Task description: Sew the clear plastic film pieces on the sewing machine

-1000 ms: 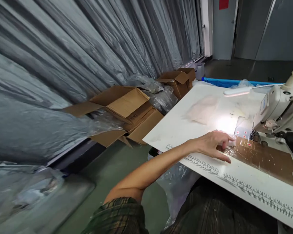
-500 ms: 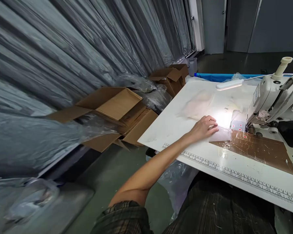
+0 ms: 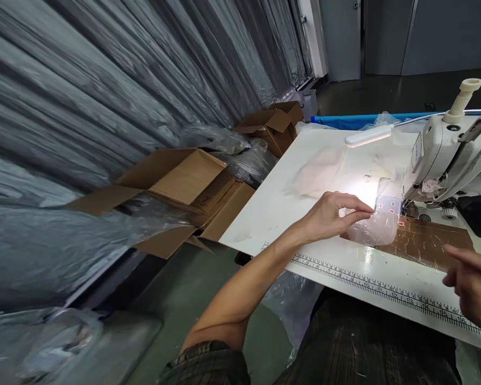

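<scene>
My left hand (image 3: 336, 215) is closed in a pinch, thumb and forefinger together at the upper left edge of a small sheer, pale fabric piece (image 3: 371, 230). A pale strip with red marks (image 3: 387, 204) lies on that fabric's upper part, beside the needle area of a white sewing machine (image 3: 428, 155). Brown tape (image 3: 428, 243) covers the table under and right of the fabric. At the right edge my right hand (image 3: 473, 283) hovers over the table front, forefinger stretched out toward the left and the other fingers curled. Nothing shows in it, though part lies out of frame.
The white table (image 3: 260, 214) has a printed ruler (image 3: 369, 283) along its front edge. Sheer pinkish fabric (image 3: 320, 171) lies behind my left hand. A white lamp (image 3: 369, 136) hangs over the table. An open cardboard box (image 3: 188, 176) and plastic bags (image 3: 248, 160) stand left.
My left hand has shifted slightly right and now pinches the fabric, which spreads out more toward the front. My right hand has come into view at the right. The camera view has shifted slightly.
</scene>
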`<action>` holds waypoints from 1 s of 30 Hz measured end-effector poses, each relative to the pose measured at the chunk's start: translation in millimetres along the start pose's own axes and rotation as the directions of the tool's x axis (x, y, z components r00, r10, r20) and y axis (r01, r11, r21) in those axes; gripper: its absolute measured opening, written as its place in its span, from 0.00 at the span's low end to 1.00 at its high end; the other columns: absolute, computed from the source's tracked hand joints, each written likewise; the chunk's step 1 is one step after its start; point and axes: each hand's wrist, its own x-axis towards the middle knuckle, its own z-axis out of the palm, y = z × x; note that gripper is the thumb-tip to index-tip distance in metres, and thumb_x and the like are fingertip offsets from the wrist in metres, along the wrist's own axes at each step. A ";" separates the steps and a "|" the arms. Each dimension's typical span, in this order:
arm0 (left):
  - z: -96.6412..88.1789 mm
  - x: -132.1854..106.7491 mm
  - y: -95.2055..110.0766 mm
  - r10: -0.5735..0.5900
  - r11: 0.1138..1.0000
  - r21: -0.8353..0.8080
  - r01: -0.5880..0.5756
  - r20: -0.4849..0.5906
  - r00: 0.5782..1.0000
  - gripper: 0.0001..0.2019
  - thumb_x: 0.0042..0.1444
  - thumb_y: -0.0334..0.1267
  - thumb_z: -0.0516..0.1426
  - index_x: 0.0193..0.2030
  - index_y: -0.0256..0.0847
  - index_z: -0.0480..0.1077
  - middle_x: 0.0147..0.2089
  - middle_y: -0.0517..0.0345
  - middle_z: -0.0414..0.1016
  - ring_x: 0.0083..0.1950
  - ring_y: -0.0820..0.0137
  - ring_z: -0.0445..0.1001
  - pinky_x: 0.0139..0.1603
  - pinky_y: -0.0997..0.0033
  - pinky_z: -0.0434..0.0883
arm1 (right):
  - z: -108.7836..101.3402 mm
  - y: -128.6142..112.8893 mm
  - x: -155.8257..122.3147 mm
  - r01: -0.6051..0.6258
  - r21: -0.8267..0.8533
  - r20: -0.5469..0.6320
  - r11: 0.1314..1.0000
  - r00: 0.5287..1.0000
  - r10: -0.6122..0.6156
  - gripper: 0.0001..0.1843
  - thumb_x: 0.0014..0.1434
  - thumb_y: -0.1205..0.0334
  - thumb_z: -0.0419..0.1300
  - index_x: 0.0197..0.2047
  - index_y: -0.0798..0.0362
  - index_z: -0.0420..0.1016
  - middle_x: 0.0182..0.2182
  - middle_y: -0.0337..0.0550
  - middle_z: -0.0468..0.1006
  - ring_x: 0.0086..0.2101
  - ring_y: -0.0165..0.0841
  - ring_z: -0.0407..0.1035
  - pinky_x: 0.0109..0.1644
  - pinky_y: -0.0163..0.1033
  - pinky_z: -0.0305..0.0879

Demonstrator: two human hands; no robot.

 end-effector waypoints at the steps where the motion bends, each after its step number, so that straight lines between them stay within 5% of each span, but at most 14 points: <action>1: 0.0 1.9 5.0 0.004 1.000 -0.023 -0.003 0.021 1.000 0.05 0.60 0.32 0.61 0.40 0.42 0.79 0.39 0.57 0.83 0.40 0.71 0.80 0.43 0.72 0.77 | 5.8 -2.3 8.2 0.024 0.000 -0.054 1.000 0.998 -0.023 0.23 0.65 0.68 0.55 0.60 0.38 0.69 0.22 0.34 0.76 0.20 0.30 0.69 0.25 0.36 0.67; 3: 2.1 5.2 13.2 0.033 0.997 -0.076 -0.029 0.056 0.998 0.06 0.61 0.31 0.60 0.41 0.40 0.79 0.39 0.56 0.82 0.39 0.72 0.80 0.43 0.72 0.77 | 11.8 -6.6 23.5 0.045 0.006 -0.093 0.999 0.995 -0.044 0.18 0.65 0.66 0.56 0.57 0.43 0.73 0.24 0.35 0.76 0.19 0.28 0.67 0.21 0.34 0.63; 6: 10.1 9.6 22.6 0.078 0.988 -0.144 -0.061 0.110 0.991 0.07 0.60 0.30 0.61 0.43 0.38 0.79 0.40 0.54 0.82 0.39 0.73 0.79 0.43 0.73 0.77 | 11.2 -10.6 37.2 0.034 0.096 0.031 0.995 0.999 -0.037 0.18 0.66 0.59 0.56 0.58 0.48 0.72 0.39 0.46 0.80 0.35 0.33 0.75 0.34 0.36 0.74; 10: 24.2 14.5 27.8 0.097 0.988 -0.129 -0.082 0.115 0.989 0.08 0.60 0.32 0.62 0.46 0.38 0.78 0.41 0.54 0.82 0.39 0.73 0.80 0.39 0.75 0.78 | 13.4 -14.1 39.3 -0.166 0.251 0.237 0.954 0.966 0.105 0.29 0.62 0.48 0.60 0.65 0.45 0.66 0.54 0.50 0.76 0.48 0.41 0.74 0.46 0.46 0.76; 12: 30.1 16.3 23.0 0.128 0.992 -0.017 -0.127 0.070 0.989 0.08 0.61 0.34 0.60 0.46 0.39 0.78 0.43 0.55 0.83 0.39 0.72 0.81 0.39 0.74 0.79 | 18.3 -16.1 40.8 -0.384 0.315 0.325 0.868 0.903 0.281 0.32 0.60 0.45 0.61 0.64 0.48 0.68 0.45 0.50 0.80 0.38 0.39 0.77 0.39 0.43 0.77; 15: 36.5 17.3 6.1 0.182 0.942 0.273 -0.198 0.083 0.980 0.10 0.65 0.33 0.56 0.49 0.41 0.77 0.44 0.56 0.83 0.41 0.71 0.82 0.39 0.73 0.79 | 24.7 -16.4 48.0 -0.670 0.367 0.465 0.645 0.733 0.497 0.35 0.54 0.36 0.62 0.55 0.55 0.75 0.25 0.44 0.78 0.21 0.32 0.70 0.23 0.37 0.71; 18: 42.0 15.9 -13.3 0.165 0.815 0.533 -0.228 0.164 0.973 0.13 0.64 0.31 0.53 0.52 0.42 0.75 0.38 0.58 0.83 0.33 0.72 0.81 0.31 0.75 0.76 | 27.9 -11.4 53.5 -0.769 0.388 0.547 0.508 0.635 0.545 0.34 0.44 0.31 0.67 0.40 0.55 0.78 0.19 0.39 0.73 0.18 0.30 0.67 0.19 0.33 0.66; 21: 46.5 13.7 -24.2 0.157 0.724 0.643 -0.249 0.198 0.968 0.11 0.65 0.31 0.52 0.47 0.40 0.75 0.33 0.58 0.82 0.30 0.73 0.78 0.34 0.72 0.74 | 29.3 -1.1 50.0 -0.760 0.370 0.529 0.534 0.645 0.551 0.31 0.45 0.30 0.65 0.31 0.52 0.75 0.17 0.35 0.68 0.18 0.28 0.66 0.19 0.32 0.62; 23: 47.7 12.6 -25.2 0.165 0.728 0.634 -0.261 0.208 0.964 0.10 0.65 0.30 0.51 0.43 0.39 0.74 0.34 0.58 0.81 0.32 0.73 0.78 0.40 0.68 0.75 | 28.5 7.5 45.2 -0.710 0.289 0.486 0.642 0.687 0.540 0.29 0.50 0.30 0.62 0.29 0.52 0.75 0.19 0.37 0.69 0.20 0.29 0.67 0.20 0.33 0.63; 27: 46.1 12.1 -15.1 0.163 0.861 0.446 -0.245 0.216 0.963 0.10 0.66 0.31 0.50 0.43 0.39 0.73 0.38 0.55 0.80 0.38 0.71 0.78 0.39 0.71 0.74 | 21.5 19.0 44.7 -0.499 0.019 0.248 0.867 0.842 0.479 0.31 0.55 0.34 0.60 0.47 0.52 0.80 0.35 0.49 0.79 0.32 0.38 0.74 0.32 0.42 0.73; 30: 44.9 13.3 -0.4 0.201 0.949 0.190 -0.252 0.250 0.947 0.10 0.66 0.31 0.53 0.44 0.41 0.76 0.38 0.55 0.79 0.40 0.72 0.77 0.39 0.73 0.75 | 16.0 12.7 55.2 -0.379 0.093 0.320 0.921 0.887 0.333 0.35 0.56 0.38 0.62 0.59 0.52 0.74 0.45 0.52 0.79 0.45 0.44 0.74 0.45 0.48 0.74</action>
